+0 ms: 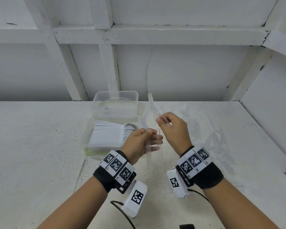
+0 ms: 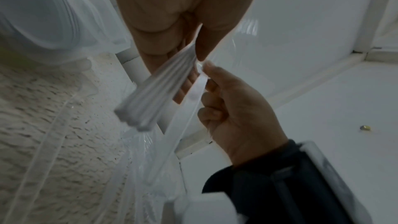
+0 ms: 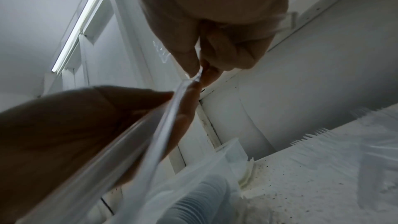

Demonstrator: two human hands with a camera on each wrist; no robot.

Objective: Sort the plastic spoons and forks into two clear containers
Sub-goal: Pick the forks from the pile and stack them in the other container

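Note:
My left hand (image 1: 147,138) grips a bundle of clear plastic forks (image 1: 149,146), handles pointing toward me; the handles (image 2: 150,94) fan out below the left hand (image 2: 172,43). My right hand (image 1: 162,120) pinches a single clear utensil (image 1: 158,134) beside the bundle; in the left wrist view that right hand (image 2: 228,105) holds the single utensil's handle (image 2: 185,117). Which kind of utensil it is cannot be told. The near clear container (image 1: 87,138) holds a neat stack of spoons (image 1: 112,133). The far clear container (image 1: 96,103) holds a few clear pieces.
Loose clear forks (image 1: 186,113) and more clear cutlery (image 1: 218,142) lie on the white table (image 1: 31,138) to the right of my hands. White walls (image 1: 172,71) close off the back and the right side. A cable (image 1: 122,212) trails near the front edge.

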